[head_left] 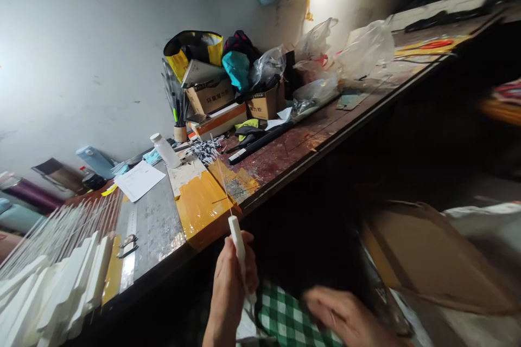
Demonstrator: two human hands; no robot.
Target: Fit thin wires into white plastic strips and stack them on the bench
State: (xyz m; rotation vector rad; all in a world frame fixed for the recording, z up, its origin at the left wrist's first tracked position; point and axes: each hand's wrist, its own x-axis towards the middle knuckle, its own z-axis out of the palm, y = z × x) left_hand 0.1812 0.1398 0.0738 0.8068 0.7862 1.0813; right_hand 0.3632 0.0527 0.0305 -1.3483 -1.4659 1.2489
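My left hand [230, 284] is closed around a white stick-like handle [238, 244] with a thin wire or rod rising from its tip toward the workbench. It is held upright just in front of the bench edge, near a yellow taped patch [199, 203]. My right hand [345, 317] is low at the bottom, blurred by motion, over a green and white checked cloth [285, 317]; its fingers do not show clearly.
A long worn workbench [293, 146] runs from left to upper right. On it lie white strips [61, 276], a metal ruler [130, 238], a paper sheet [138, 179], a white bottle [165, 150], cardboard boxes [211, 95] and plastic bags [362, 49]. A cardboard piece [431, 255] sits at lower right.
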